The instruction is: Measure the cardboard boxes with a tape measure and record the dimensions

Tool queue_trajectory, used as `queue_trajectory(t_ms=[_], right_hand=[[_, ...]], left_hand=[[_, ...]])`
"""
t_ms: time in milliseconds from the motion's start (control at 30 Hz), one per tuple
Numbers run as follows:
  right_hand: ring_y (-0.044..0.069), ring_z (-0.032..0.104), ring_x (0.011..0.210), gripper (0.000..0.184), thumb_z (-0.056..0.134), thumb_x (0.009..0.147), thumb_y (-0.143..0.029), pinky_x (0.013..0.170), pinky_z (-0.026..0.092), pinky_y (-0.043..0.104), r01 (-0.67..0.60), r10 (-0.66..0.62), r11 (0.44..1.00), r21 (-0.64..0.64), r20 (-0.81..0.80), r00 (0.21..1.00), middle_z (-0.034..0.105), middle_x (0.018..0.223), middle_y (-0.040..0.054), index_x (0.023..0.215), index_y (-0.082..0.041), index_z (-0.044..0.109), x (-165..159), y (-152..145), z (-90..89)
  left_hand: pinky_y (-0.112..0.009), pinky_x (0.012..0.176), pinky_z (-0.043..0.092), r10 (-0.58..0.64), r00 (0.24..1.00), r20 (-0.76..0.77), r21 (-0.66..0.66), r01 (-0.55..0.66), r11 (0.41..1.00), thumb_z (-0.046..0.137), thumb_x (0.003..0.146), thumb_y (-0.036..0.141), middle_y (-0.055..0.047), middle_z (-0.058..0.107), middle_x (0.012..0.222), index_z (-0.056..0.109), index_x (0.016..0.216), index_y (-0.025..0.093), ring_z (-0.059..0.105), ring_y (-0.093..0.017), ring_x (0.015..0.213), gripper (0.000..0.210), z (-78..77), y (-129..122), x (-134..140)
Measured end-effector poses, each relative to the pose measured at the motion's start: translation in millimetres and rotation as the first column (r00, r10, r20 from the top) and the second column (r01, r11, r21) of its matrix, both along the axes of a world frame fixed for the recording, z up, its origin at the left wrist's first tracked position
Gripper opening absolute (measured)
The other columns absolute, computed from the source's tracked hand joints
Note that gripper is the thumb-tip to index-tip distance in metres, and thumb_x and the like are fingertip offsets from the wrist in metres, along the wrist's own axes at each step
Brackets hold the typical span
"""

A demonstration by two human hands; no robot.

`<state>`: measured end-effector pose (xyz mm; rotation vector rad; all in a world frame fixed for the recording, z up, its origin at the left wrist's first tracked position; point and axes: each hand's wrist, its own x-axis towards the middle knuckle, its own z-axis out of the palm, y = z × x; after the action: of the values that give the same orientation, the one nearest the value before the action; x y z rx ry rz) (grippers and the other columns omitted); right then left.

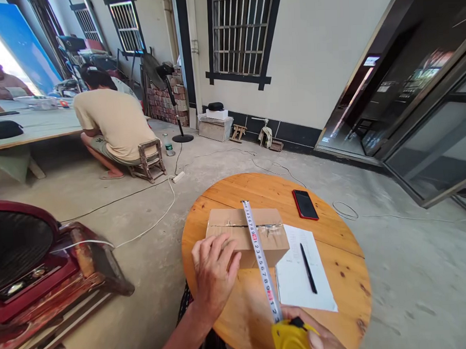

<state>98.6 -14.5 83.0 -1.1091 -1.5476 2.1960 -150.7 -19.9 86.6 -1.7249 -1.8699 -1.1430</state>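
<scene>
A closed brown cardboard box (236, 241) with clear tape along its top seam sits on a round wooden table (246, 307). My left hand (216, 270) rests on the box's near left part, fingers stretched over its top edge. In my right hand (321, 335), at the bottom of the view, is a yellow tape measure (292, 339). Its blade (262, 263) is pulled out and runs across the top of the box, reaching slightly past the far edge. Right of the box lies a sheet of white paper (295, 290) with a black pen (308, 269) on it.
A phone (306, 204) with a red edge lies toward the table's far right. A dark red speaker-like unit (24, 255) stands at left. Beyond it, a person (110, 118) sits on a low stool beside a large table (41, 129). Cables (150, 227) cross the floor.
</scene>
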Motion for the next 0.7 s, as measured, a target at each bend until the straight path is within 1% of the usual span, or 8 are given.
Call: queue_trajectory(t_ms=[100,200,267,333,400,500,600,700], right_hand=[[0.029,0.066,0.084,0.079,0.068,0.048,-0.085,0.08,0.054,0.046,0.024,-0.024,0.999,0.042,0.01,1.0,0.065,0.087,0.0043,0.106,-0.031,0.067,-8,-1,-5.9],[0.027,0.065,0.085,0.081,0.059,0.056,-0.089,0.082,0.054,0.045,0.067,-0.069,0.996,0.063,0.021,0.997,0.063,0.087,0.005,0.108,-0.027,0.065,-10,-2,-9.7],[0.025,0.064,0.079,0.08,0.059,0.056,-0.089,0.078,0.054,0.042,0.077,-0.078,0.996,0.055,0.026,0.997,0.063,0.085,0.0041,0.105,-0.026,0.065,-12,-2,-11.6],[0.023,0.063,0.074,0.076,0.064,0.054,-0.086,0.073,0.054,0.039,0.054,-0.054,0.998,0.029,0.032,0.998,0.063,0.083,0.0033,0.101,-0.026,0.065,-15,-4,-12.1],[0.023,0.064,0.074,0.072,0.068,0.055,-0.082,0.07,0.054,0.037,0.034,-0.034,0.999,-0.002,0.035,0.999,0.063,0.081,0.0034,0.097,-0.024,0.065,-19,-6,-11.4],[0.023,0.065,0.076,0.07,0.068,0.06,-0.08,0.071,0.054,0.035,0.098,-0.098,0.995,-0.032,0.02,0.995,0.063,0.08,0.0041,0.096,-0.02,0.065,-28,-11,-8.9],[0.022,0.064,0.071,0.071,0.07,0.058,-0.08,0.068,0.054,0.034,0.136,-0.134,0.989,-0.059,0.026,0.991,0.064,0.077,0.0039,0.093,-0.019,0.066,-34,-17,-4.3],[0.022,0.066,0.077,0.07,0.069,0.063,-0.078,0.072,0.055,0.033,0.157,-0.157,0.987,-0.009,0.027,0.987,0.067,0.086,0.0068,0.099,-0.018,0.068,-33,-23,1.4]], left_hand=[[-0.046,0.094,0.04,-0.021,1.0,0.005,0.0,0.021,1.0,0.059,0.089,0.016,-0.006,0.071,0.11,0.068,0.099,0.023,0.06,-0.026,0.102,0.015,-2.1,-1,-2],[-0.045,0.095,0.04,-0.052,0.998,0.022,0.01,0.051,0.999,0.055,0.09,0.013,-0.006,0.072,0.11,0.068,0.102,0.023,0.06,-0.024,0.101,0.02,-4.6,-4,-5],[-0.045,0.096,0.041,-0.067,0.998,0.018,0.016,0.067,0.998,0.053,0.091,0.011,-0.006,0.072,0.111,0.068,0.104,0.023,0.061,-0.024,0.102,0.023,-6.8,-6,-8],[-0.045,0.095,0.041,-0.074,0.997,0.009,0.025,0.074,0.997,0.053,0.09,0.01,-0.006,0.072,0.112,0.068,0.105,0.023,0.061,-0.024,0.102,0.025,-9.6,-6,-10],[-0.045,0.095,0.041,-0.083,0.997,0.008,0.036,0.083,0.996,0.053,0.09,0.01,-0.005,0.072,0.113,0.068,0.106,0.023,0.06,-0.024,0.102,0.025,-12.8,-5,-11],[-0.045,0.095,0.039,-0.108,0.994,0.022,0.051,0.107,0.993,0.054,0.091,0.01,-0.006,0.072,0.114,0.068,0.106,0.022,0.059,-0.024,0.103,0.024,-16.7,-4,-13],[-0.044,0.096,0.038,-0.123,0.992,0.036,0.063,0.12,0.991,0.055,0.09,0.01,-0.005,0.071,0.115,0.067,0.106,0.021,0.058,-0.024,0.103,0.023,-17.9,-3,-13],[-0.044,0.096,0.038,-0.131,0.99,0.046,0.067,0.128,0.989,0.056,0.089,0.009,-0.005,0.071,0.114,0.067,0.106,0.021,0.058,-0.024,0.103,0.023,-17.1,-3,-13]])
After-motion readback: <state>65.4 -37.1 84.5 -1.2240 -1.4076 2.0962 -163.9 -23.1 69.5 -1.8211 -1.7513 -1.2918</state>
